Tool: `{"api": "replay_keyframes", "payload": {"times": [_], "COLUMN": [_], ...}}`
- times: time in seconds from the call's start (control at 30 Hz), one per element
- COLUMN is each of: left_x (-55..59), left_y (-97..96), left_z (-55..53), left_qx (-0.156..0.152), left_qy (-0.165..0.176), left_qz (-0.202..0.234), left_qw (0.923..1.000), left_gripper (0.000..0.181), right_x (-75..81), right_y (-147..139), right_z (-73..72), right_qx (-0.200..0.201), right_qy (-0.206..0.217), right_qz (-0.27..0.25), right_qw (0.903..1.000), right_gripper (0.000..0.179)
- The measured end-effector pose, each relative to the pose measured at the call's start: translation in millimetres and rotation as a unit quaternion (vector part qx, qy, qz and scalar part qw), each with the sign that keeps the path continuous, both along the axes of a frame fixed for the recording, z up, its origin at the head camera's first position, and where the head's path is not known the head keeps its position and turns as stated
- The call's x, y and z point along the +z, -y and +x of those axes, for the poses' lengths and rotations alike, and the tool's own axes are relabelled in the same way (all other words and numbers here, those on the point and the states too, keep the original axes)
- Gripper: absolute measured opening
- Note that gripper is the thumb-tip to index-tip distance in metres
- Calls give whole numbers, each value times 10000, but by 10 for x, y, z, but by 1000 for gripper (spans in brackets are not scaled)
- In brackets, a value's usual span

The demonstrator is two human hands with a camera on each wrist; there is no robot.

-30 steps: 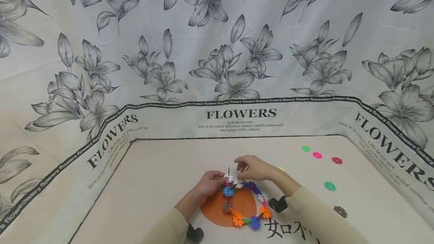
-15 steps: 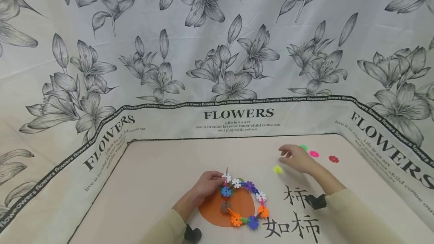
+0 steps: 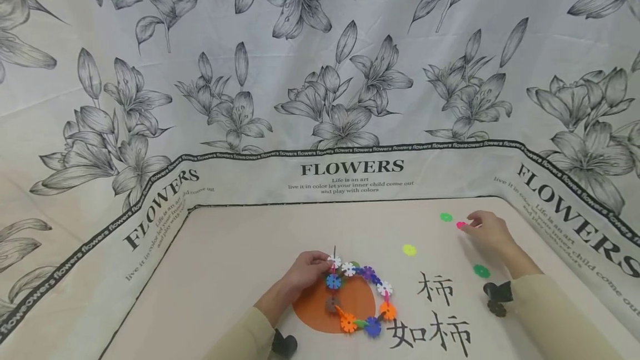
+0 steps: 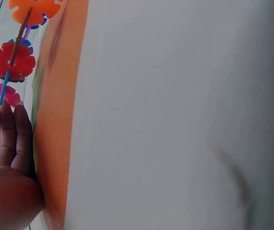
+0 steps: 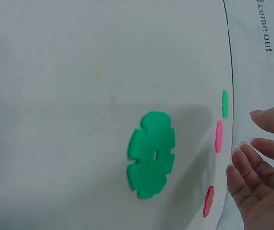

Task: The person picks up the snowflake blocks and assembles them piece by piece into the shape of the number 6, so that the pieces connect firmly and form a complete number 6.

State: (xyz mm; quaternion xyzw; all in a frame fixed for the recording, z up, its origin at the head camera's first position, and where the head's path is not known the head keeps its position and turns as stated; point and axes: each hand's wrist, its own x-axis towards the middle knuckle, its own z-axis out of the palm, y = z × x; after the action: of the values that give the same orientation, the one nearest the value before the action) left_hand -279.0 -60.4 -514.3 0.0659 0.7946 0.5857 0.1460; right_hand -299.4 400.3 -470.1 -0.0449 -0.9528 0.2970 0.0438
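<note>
My left hand (image 3: 306, 272) pinches the upper left end of a looped chain of interlocking flower-shaped plastic discs (image 3: 333, 281). Orange, blue, white, purple and brown discs show along it. In the left wrist view, the fingertips (image 4: 5, 108) are at a pink disc (image 4: 0, 94) below a red one. Far to the right, my right hand (image 3: 492, 233) reaches over the table, its fingertips right at a loose pink disc (image 3: 461, 225). The right wrist view shows that hand's thumb and fingers spread apart with nothing between them. A red disc (image 5: 208, 201) lies close to these fingers.
Loose discs lie on the right side: light green (image 3: 446, 217), yellow (image 3: 409, 250), darker green (image 3: 481, 271) and dark brown (image 3: 497, 309). Under the chain, the table cloth (image 3: 240, 243) bears a printed orange circle (image 3: 315, 315). A flower-patterned curtain (image 3: 210, 43) rises behind.
My right hand has left the chain's top and moved right, past the yellow disc, to the loose pink disc. My left hand keeps its pinch on the chain in the same place.
</note>
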Motion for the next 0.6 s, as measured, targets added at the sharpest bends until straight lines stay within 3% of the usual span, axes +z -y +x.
{"api": "replay_keyframes", "payload": {"times": [0.17, 0.3, 0.6], "left_x": [-17, -24, 19], "left_y": [20, 20, 29], "left_z": [-10, -13, -8], "left_qx": [22, 7, -41], "left_qy": [23, -8, 26], "left_qz": [1, -13, 59], "left_qw": [10000, 10000, 10000], "left_gripper": [17, 18, 18], "right_x": [-138, -206, -171], "right_y": [-40, -41, -37], "right_z": [-95, -157, -237], "right_qx": [-381, -475, -640], "right_qy": [671, 682, 636], "right_qz": [-278, -239, -188], "right_qw": [9966, 9963, 9957], "right_gripper": [58, 58, 45]}}
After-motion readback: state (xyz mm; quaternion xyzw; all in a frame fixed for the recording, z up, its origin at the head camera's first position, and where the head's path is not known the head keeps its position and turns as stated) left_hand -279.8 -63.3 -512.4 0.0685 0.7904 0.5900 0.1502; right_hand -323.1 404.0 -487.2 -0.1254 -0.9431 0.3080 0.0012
